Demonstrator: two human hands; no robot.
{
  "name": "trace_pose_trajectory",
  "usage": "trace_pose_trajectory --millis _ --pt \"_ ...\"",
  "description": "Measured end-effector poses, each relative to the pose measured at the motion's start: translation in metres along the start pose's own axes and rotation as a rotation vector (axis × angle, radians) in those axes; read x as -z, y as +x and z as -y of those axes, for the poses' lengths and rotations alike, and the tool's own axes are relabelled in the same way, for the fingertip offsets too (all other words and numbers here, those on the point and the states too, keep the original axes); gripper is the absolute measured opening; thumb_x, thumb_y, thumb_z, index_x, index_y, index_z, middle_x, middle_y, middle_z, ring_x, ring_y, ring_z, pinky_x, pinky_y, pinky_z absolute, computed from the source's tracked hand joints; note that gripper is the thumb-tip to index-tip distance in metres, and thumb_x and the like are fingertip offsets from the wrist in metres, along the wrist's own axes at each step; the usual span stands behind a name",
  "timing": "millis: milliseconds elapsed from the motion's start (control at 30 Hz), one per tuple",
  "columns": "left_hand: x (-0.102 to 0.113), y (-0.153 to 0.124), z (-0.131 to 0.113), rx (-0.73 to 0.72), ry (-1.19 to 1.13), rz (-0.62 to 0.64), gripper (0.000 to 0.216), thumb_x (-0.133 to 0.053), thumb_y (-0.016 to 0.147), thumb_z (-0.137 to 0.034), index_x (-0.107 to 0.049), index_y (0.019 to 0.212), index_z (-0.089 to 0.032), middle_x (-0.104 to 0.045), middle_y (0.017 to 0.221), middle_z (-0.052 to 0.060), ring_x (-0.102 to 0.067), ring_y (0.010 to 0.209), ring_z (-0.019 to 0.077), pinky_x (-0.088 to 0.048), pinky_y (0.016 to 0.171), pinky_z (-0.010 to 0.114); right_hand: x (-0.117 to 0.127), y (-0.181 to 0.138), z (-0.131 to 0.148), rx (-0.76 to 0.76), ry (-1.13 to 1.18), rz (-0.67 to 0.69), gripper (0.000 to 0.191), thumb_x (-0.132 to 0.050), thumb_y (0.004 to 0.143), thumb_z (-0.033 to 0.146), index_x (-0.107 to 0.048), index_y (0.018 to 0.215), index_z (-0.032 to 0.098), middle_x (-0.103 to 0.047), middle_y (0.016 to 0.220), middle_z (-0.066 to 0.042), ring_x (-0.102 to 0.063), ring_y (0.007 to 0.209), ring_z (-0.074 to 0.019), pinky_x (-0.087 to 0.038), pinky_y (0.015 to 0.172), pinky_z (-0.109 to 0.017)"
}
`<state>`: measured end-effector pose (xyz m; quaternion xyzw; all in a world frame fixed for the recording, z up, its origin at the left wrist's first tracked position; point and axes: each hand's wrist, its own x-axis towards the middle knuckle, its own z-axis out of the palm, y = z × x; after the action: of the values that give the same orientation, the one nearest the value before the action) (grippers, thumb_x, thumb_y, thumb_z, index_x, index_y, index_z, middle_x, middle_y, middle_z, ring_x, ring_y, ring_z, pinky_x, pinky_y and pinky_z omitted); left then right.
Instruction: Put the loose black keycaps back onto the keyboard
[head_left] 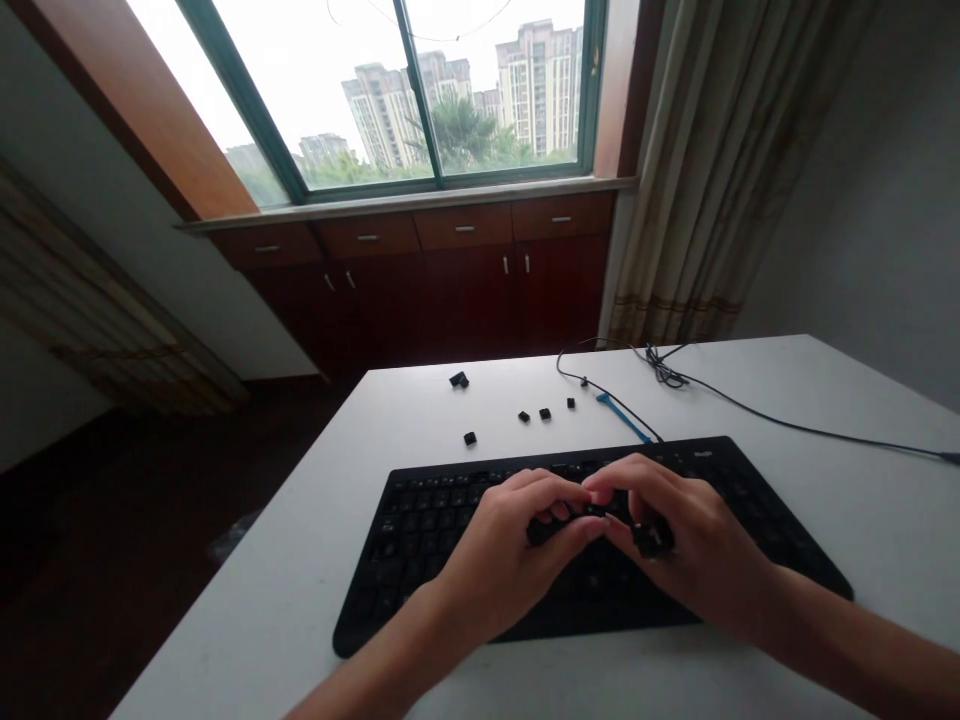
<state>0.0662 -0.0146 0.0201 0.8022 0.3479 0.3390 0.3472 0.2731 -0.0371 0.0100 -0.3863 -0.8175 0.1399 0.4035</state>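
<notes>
A black keyboard (435, 545) lies across the white table, and both my hands are just above its middle. My left hand (510, 530) is closed, with thumb and fingers pinching a dark, slim black piece (547, 528). Fingertips of my right hand (686, 530) meet those of the left at the same spot, closed on the piece's other end. A blocky black end (652, 540) shows beneath the right fingers. Whether it is one object or two I cannot tell, since the fingers cover its middle. Several keys under the hands are hidden.
Loose black keycaps (545, 414) are scattered behind the keyboard, with a small black cluster (459, 380) farther back. A blue pry tool (624, 418) lies beside the keyboard's cable (787, 428), which is bundled and runs right. Cabinets (457, 290) stand beyond the table (300, 560).
</notes>
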Motion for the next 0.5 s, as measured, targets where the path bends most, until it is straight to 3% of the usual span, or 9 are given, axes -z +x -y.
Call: trace_pose_trajectory --millis 133,233,400,500 --pt "-0.002 -0.008 0.006 -0.029 -0.038 -0.057 0.015 -0.071 0.088 -0.029 -0.074 0.102 -0.021 -0.073 0.093 0.006 -0.068 0.079 0.0165 -0.056 0.07 0.028 -0.002 -0.007 -0.003 0.091 -0.041 0.03 0.03 -0.057 0.093 0.014 -0.052 0.12 0.024 -0.068 0.105 -0.007 -0.068 0.081 -0.0165 -0.055 0.068 -0.027" --pt "0.002 -0.01 0.008 -0.061 -0.005 -0.074 0.015 -0.072 0.088 -0.027 -0.074 0.101 -0.022 -0.074 0.094 0.005 -0.069 0.08 0.0164 -0.058 0.071 0.028 0.004 -0.009 -0.004 0.087 -0.074 0.06 0.029 -0.059 0.093 0.016 -0.054 0.119 0.024 -0.068 0.103 -0.007 -0.068 0.079 -0.0167 -0.054 0.067 -0.028" --pt "0.017 -0.01 0.015 -0.161 0.301 -0.052 0.018 -0.066 0.092 -0.026 -0.072 0.109 -0.024 -0.073 0.099 0.005 -0.067 0.089 0.0199 -0.057 0.08 0.035 0.02 0.002 -0.008 -0.079 -0.028 0.003 0.006 -0.064 0.09 0.023 -0.059 0.087 0.022 -0.065 0.079 -0.002 -0.063 0.067 -0.0146 -0.051 0.061 -0.027" --pt "0.02 -0.011 0.02 -0.178 0.409 -0.018 0.019 -0.062 0.095 -0.026 -0.07 0.111 -0.023 -0.073 0.104 0.006 -0.064 0.094 0.0221 -0.056 0.084 0.039 0.022 0.017 -0.014 -0.091 -0.136 0.108 0.012 -0.058 0.094 0.024 -0.067 0.102 0.023 -0.069 0.093 -0.004 -0.065 0.075 -0.0156 -0.052 0.069 -0.028"
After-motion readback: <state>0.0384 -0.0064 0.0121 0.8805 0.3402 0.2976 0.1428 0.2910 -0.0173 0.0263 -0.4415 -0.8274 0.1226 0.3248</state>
